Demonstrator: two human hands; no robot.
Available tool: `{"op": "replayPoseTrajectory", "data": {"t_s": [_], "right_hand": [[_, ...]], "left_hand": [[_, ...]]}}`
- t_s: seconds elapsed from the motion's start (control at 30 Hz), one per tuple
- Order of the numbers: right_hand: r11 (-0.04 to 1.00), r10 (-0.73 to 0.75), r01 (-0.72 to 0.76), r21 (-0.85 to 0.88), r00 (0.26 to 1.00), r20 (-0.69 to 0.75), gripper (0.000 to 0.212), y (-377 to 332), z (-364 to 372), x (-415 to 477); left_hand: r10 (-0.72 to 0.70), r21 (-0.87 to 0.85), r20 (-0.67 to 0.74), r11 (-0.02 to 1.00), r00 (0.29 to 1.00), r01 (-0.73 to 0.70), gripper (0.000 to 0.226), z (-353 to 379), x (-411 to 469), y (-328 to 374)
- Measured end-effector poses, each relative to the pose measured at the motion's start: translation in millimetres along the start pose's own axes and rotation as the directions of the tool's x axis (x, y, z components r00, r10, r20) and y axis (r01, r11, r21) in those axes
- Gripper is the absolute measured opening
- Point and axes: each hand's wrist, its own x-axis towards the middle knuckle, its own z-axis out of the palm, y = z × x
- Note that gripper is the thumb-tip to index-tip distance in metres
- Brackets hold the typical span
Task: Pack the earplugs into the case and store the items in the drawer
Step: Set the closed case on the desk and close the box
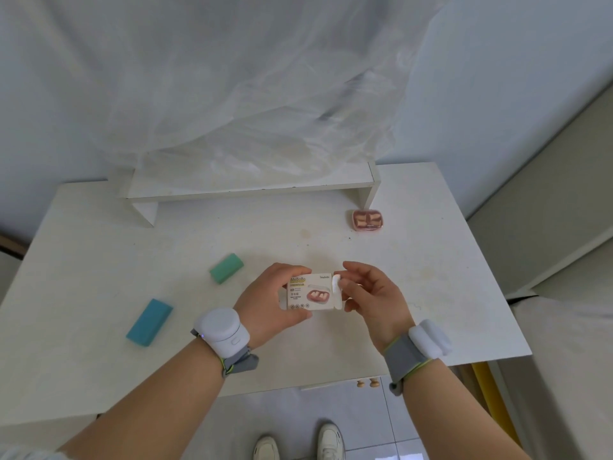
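While both hands hold the box (310, 292), earplug case (367, 220) sits far-right, apart.

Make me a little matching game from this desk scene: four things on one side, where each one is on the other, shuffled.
Things:
1. small printed box
2. pink case
3. green block
4. blue block

Places:
A. far right of the table, near the shelf's leg
B. held in both hands
C. nearest the table's left edge
D. just left of the hands, farther back

Pairs: 1-B, 2-A, 3-D, 4-C
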Motion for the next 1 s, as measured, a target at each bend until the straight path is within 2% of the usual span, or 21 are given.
{"op": "replayPoseTrajectory", "data": {"t_s": [0.3,0.5,0.7,0.87,1.0], "right_hand": [[0.999,-0.008,0.006,-0.037,0.999,-0.043,0.026,3,9,-2],[0.998,0.032,-0.027,0.055,0.996,-0.087,0.025,5,14,-6],[0.99,0.048,-0.044,0.136,0.998,-0.03,0.023,10,18,-17],[0.993,0.034,-0.031,0.111,0.999,-0.025,0.027,20,19,-20],[0.998,0.066,-0.066,-0.026,0.997,0.032,0.023,22,22,-18]], "left_hand": [[0.034,0.014,0.002,0.999,0.999,-0.034,0.056,2,-6,1],[0.021,-0.007,-0.03,1.0,0.999,-0.021,0.056,5,-11,0],[-0.014,-0.029,-0.095,1.0,0.995,0.011,0.055,2,-14,-4],[-0.026,-0.011,-0.083,1.0,0.996,0.025,0.056,2,-16,-9],[-0.055,0.058,-0.045,0.997,0.997,0.058,0.057,4,-17,-18]]}}
